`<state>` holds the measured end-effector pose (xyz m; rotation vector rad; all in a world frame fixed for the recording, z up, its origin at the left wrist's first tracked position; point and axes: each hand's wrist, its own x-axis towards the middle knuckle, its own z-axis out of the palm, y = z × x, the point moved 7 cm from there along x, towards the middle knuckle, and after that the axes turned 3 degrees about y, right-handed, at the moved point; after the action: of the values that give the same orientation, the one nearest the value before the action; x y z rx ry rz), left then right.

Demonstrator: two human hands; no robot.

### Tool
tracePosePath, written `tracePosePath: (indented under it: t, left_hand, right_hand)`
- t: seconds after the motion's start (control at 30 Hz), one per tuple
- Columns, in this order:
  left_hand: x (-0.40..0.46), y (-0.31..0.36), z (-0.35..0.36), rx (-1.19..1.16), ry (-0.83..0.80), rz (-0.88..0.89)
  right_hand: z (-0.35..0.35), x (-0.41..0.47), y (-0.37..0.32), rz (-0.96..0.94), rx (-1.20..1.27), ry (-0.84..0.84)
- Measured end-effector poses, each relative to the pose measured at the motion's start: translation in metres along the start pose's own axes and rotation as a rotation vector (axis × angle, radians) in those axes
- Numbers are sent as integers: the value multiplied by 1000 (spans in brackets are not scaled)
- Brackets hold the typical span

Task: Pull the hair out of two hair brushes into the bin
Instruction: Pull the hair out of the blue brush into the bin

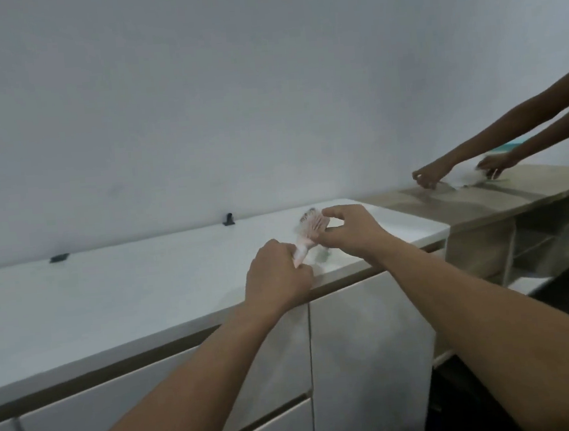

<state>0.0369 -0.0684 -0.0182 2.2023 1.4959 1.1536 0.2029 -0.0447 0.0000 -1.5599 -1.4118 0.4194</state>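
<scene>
Head view: a pink hair brush [307, 234] is held over the white table [111, 292], handle gripped in the left hand [276, 278]. The right hand [350, 232] is pinched narrow at the bristles, hair apparently being plucked. No bin is seen; one must be found next for the pulled hair.

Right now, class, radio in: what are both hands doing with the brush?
Left hand grips pink hairbrush by the handle. Right hand pinching at the bristles. No bin in view. Another person's hands busy on the wooden counter, clear of us.
</scene>
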Motion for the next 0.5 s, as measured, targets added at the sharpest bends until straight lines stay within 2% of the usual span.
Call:
tracePosePath:
  t: [0.17, 0.37, 0.5]
  left_hand:
    - [23, -21, -18, 75, 45, -46]
    - [52, -63, -16, 189, 22, -172]
    - [60, -85, -12, 272, 22, -205]
  right_hand:
    - [46, 24, -20, 22, 51, 105]
    - [88, 47, -31, 22, -63, 82]
    - [112, 60, -26, 19, -29, 30]
